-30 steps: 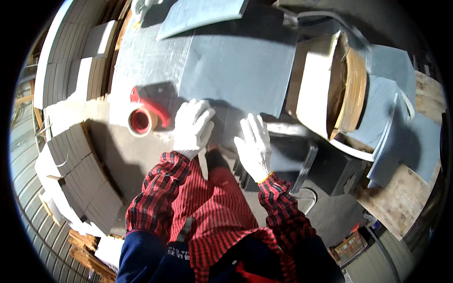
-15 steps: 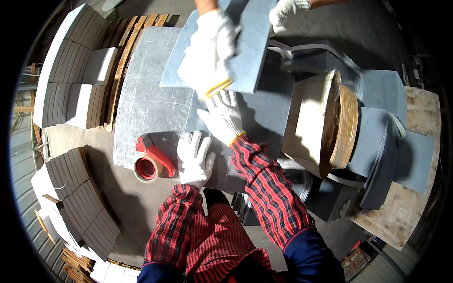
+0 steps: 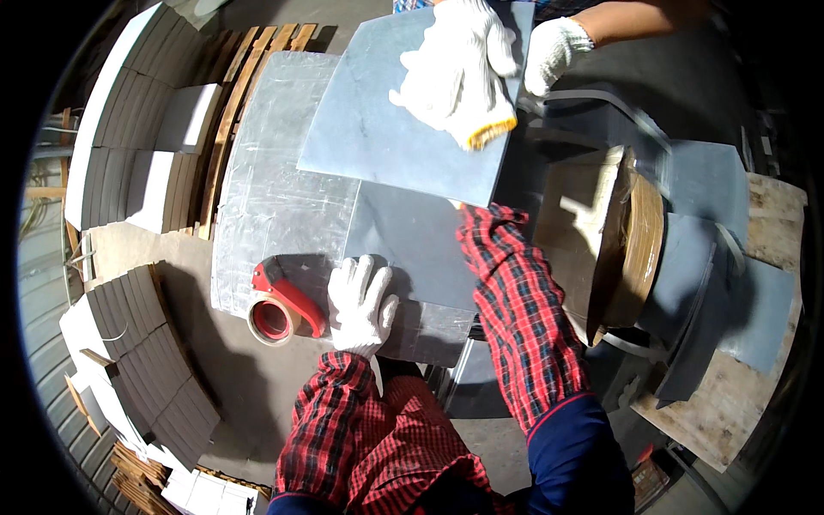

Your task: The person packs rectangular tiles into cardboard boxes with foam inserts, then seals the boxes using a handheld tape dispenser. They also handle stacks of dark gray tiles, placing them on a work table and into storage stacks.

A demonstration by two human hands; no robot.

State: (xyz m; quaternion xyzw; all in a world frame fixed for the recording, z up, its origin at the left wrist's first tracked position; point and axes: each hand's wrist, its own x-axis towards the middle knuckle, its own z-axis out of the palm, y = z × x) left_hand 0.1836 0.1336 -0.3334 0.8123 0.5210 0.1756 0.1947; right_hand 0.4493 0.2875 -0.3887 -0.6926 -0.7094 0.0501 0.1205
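The left hand (image 3: 360,302) lies flat, fingers spread, on a grey sheet (image 3: 412,249), a red tape dispenser (image 3: 281,305) just beside it. The right hand (image 3: 455,73) grips a lifted grey tile (image 3: 378,146), fingers curled over its far edge.

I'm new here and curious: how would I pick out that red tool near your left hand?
Start at the big silvery sheet across the work surface. At its near edge, just left of the gloved left hand, lies the tape dispenser. It is the only red thing there, carrying a roll of tan tape.
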